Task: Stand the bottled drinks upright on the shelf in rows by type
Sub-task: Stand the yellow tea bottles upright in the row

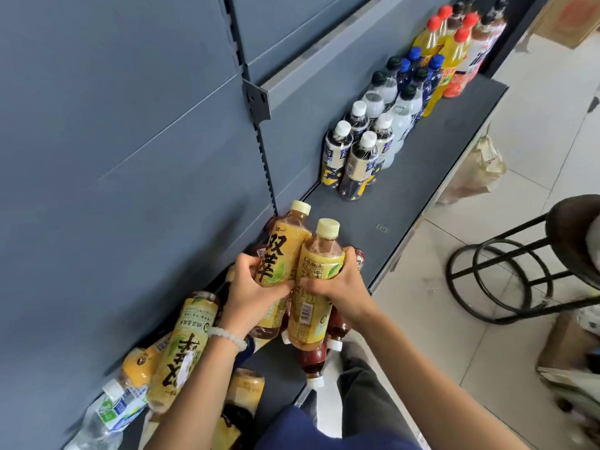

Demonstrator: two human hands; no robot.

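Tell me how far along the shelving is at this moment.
Partly done. Done: upright rows at the far end of the shelf, from the white-capped dark bottles to the red-capped yellow bottles. In hand: the left hand and right hand each grip a yellow-label tea bottle. Left: the pile of lying bottles nearby.

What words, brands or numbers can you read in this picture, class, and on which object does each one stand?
"双萃": large black characters on the yellow-label tea bottle in the left hand.
Small print and barcode on the bottle in the right hand: too small.
Upright bottles: labels blurred.
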